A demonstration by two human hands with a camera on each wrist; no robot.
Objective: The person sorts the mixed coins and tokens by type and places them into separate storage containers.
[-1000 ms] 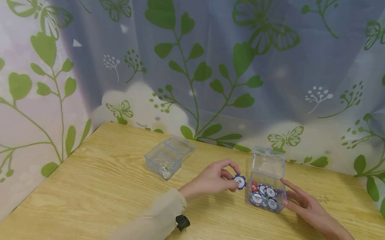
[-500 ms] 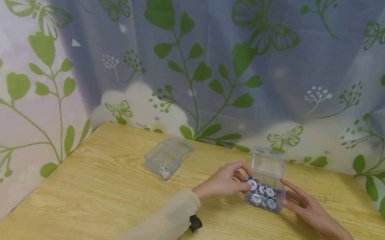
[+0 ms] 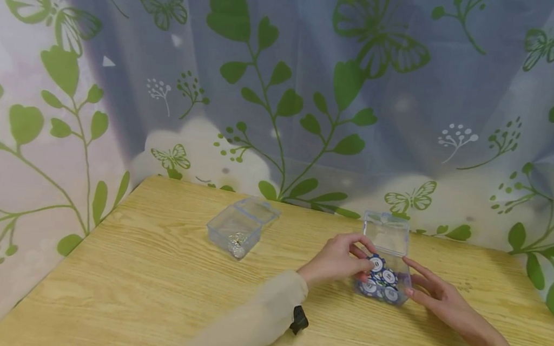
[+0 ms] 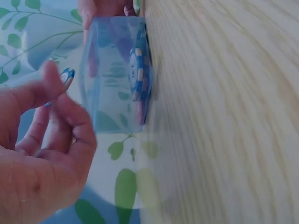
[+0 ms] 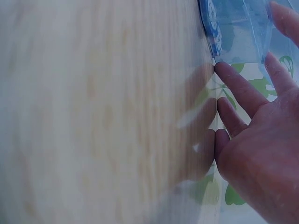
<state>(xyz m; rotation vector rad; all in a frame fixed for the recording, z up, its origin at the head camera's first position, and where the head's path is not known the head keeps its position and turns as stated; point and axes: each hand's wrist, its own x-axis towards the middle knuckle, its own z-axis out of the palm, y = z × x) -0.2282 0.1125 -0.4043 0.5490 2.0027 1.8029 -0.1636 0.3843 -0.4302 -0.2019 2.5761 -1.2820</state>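
Observation:
My left hand [image 3: 337, 262] pinches a blue-and-white poker chip [image 3: 376, 264] between thumb and fingertips, above the clear plastic box [image 4: 105, 122] on the right. Part of that chip [image 4: 68, 78] shows past the fingers in the left wrist view, apart from the box wall. Inside the box lie several blue poker chips [image 3: 388, 277]; the left hand covers the box's left side. The hinged lid [image 3: 386, 233] stands raised at the back. My right hand [image 3: 452, 309] touches the box's right side with extended fingers; its lower fingers [image 5: 230, 114] rest on the table in the right wrist view.
Further left on the wooden table [image 3: 152, 272] stands a second clear box [image 3: 220, 235] with its lid back, holding several shiny silvery pieces [image 3: 237, 245]. A curtain [image 3: 283, 97] with leaves and butterflies hangs along the table's back edge.
My left hand has carried the pinched chip rightward, from beside the right-hand box to over the chips inside. A red chip seen earlier is now covered. The right hand stays put.

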